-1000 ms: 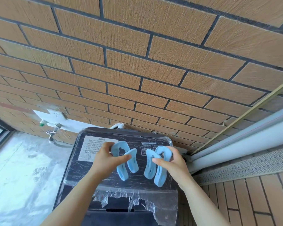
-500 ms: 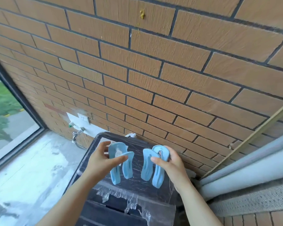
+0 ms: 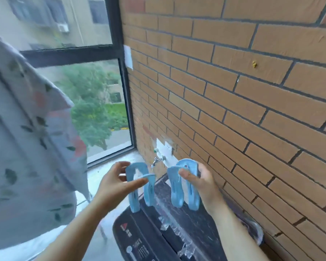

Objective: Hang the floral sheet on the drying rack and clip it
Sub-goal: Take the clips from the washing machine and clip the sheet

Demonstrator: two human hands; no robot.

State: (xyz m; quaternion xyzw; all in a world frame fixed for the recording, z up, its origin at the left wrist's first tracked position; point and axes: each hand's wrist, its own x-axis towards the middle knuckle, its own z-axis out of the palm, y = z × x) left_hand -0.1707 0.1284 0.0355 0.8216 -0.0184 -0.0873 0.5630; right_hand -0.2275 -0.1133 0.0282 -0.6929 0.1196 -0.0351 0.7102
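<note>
The floral sheet (image 3: 24, 140), pale grey with leaves and red flowers, hangs at the left edge of the head view; the rack that carries it is out of sight. My left hand (image 3: 115, 182) pinches a large light-blue clip (image 3: 139, 185) by its top, jaws pointing down. My right hand (image 3: 199, 181) grips a second light-blue clip (image 3: 183, 185) the same way. Both clips are held side by side in front of me, to the right of the sheet and apart from it.
A brick wall (image 3: 233, 102) fills the right side. Below my hands stands a black appliance (image 3: 177, 234) wrapped in plastic film. A tap (image 3: 157, 160) and white socket plate sit low on the wall. A dark-framed window (image 3: 94, 102) is ahead on the left.
The view has swung left and upward: the window and the hanging floral sheet have come into sight. Both hands keep holding their clips, still side by side over the appliance.
</note>
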